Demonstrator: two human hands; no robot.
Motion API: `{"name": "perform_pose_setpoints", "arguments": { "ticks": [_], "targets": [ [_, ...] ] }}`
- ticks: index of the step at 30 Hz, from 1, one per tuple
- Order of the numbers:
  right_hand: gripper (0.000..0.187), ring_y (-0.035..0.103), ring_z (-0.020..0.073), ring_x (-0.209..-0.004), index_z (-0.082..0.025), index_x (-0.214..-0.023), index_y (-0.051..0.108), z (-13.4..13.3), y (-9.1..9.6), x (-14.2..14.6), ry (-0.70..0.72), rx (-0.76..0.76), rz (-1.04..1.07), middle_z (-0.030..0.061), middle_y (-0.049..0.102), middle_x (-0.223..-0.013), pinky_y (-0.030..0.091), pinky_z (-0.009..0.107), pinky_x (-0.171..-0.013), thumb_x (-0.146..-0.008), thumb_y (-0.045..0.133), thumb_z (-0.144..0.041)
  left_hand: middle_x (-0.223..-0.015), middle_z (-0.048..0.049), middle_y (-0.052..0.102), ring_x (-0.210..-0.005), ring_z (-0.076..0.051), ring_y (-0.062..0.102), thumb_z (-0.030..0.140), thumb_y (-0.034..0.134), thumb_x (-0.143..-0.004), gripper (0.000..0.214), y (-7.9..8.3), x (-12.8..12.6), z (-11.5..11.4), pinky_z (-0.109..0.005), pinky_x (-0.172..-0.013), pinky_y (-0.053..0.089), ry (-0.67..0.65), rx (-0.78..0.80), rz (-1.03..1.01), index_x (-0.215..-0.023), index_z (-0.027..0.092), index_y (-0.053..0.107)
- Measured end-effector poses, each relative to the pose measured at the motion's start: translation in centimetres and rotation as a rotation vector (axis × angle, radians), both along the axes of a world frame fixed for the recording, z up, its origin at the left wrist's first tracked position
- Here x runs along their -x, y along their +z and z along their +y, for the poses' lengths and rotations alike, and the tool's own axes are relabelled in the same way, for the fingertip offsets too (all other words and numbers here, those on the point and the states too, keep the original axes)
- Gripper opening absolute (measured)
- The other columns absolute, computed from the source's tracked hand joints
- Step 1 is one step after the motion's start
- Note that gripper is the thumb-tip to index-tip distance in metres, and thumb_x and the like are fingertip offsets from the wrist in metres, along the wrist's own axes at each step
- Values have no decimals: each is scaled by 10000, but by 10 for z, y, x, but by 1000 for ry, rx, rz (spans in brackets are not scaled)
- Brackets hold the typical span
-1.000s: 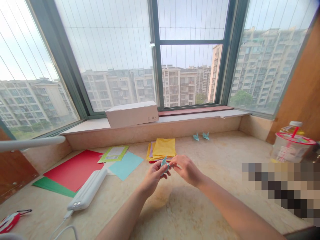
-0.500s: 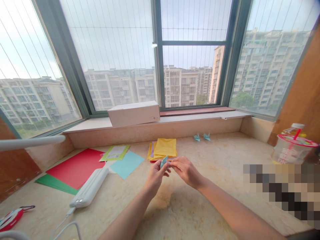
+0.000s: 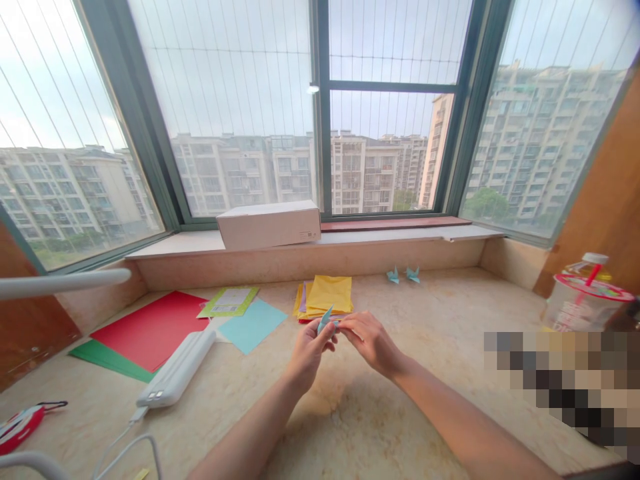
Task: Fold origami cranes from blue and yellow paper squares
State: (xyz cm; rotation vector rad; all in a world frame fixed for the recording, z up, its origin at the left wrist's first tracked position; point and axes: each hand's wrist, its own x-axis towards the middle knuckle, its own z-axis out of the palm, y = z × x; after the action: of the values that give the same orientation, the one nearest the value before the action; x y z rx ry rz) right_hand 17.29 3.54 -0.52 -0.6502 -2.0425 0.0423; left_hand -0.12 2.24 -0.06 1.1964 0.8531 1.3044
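Above the middle of the stone counter, my left hand is closed around a light blue folded paper crane, whose pointed tip sticks up past the thumb. My right hand pinches the crane's right end between thumb and fingertips. Parts of the paper are hidden by my fingers. Just behind my hands lies a stack of yellow packets with some purple and red in it. Two finished light blue paper cranes stand farther back, right of the stack.
To the left lie red paper, green paper, a light blue sheet, a green-edged packet and a white power bank with a cable. A white box rests on the sill. A lidded cup with a straw stands right.
Both hands keep their grip on the crane, with only slight finger movement; the crane's raised tip stands a little higher. The view has shifted slightly.
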Motion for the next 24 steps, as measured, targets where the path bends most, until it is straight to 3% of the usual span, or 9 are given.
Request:
{"name": "perform_pose_setpoints", "arguments": {
  "ticks": [12, 18, 24],
  "targets": [
    [165, 674, 218, -875, -217, -1090, 633, -1, 3, -2, 29, 63, -45, 80, 715, -982, 524, 396, -835, -933, 584, -236, -785, -33, 607, -683, -120, 510, 466, 780, -714, 346, 1, -1, -3, -220, -588, 418, -50, 67, -79, -792, 150, 664],
    [135, 655, 218, -940, -228, -1025, 663, 1, 2, -5, 51, 102, 23, 70, 710, -979, 525, 367, -836, -958, 546, -217, -812, -31, 604, -778, -151, 536, 479, 788, -698, 353, 3, -2, -6, -229, -627, 444, -60, 93, -76, -813, 173, 656],
    [162, 648, 225, -951, -204, -1086, 640, 0, 6, -9, 23, -50, -100, 98, 705, -1010, 506, 381, -838, -962, 537, -202, -776, -27, 582, -746, -135, 518, 487, 785, -705, 370, 4, -4, -7, -227, -630, 446, -67, 95, -83, -799, 155, 650]
  ]
}}
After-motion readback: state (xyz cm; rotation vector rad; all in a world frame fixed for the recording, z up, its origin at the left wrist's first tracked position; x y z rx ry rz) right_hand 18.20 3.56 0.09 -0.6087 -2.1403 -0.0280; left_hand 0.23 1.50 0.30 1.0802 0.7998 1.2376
